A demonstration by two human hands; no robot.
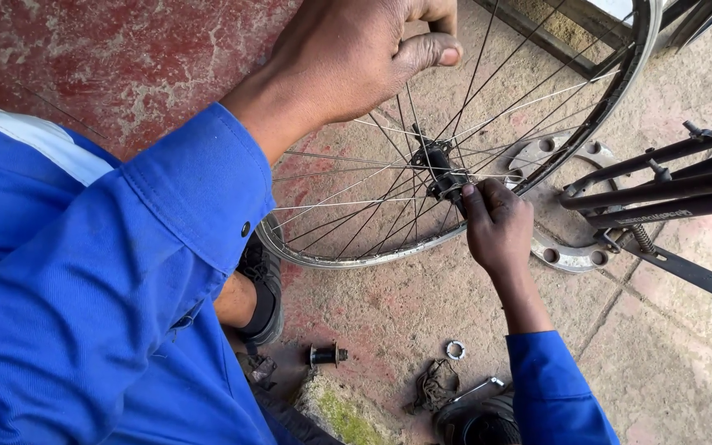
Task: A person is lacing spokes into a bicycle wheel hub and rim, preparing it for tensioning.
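**A:** Where does the work sit in the frame?

**B:** At centre. The silver-rimmed, wire-spoked bicycle wheel (348, 262) stands on the worn red concrete floor (669, 346), its rim running from lower centre up to the upper right. The person's right hand (498, 227) comes in from the lower right, fingers pinched on the black metal hub (442, 177) at the wheel's middle. That grip is closed tight on the hub's near end; whether it holds a nut or the axle itself cannot be told.

**A:** And the other hand?

**B:** The left hand (348, 58), at top centre, is curled shut around the upper part of the wheel, seemingly the rim or spokes there; the exact contact is hidden by the hand itself.

**A:** How should the step be done well?

**B:** Judging from this, the left hand should hold the wheel steady so that the hub does not spin while the right fingers turn the fitting squarely, without cross-threading it.

**A:** Which way does the hub point?

**B:** Its long axis lies across the wheel's plane, slanting from upper left to lower right, with the near end towards the right hand. A small black cylindrical part (325, 355) and a silver toothed washer (454, 349) lie well apart from it, at lower centre.
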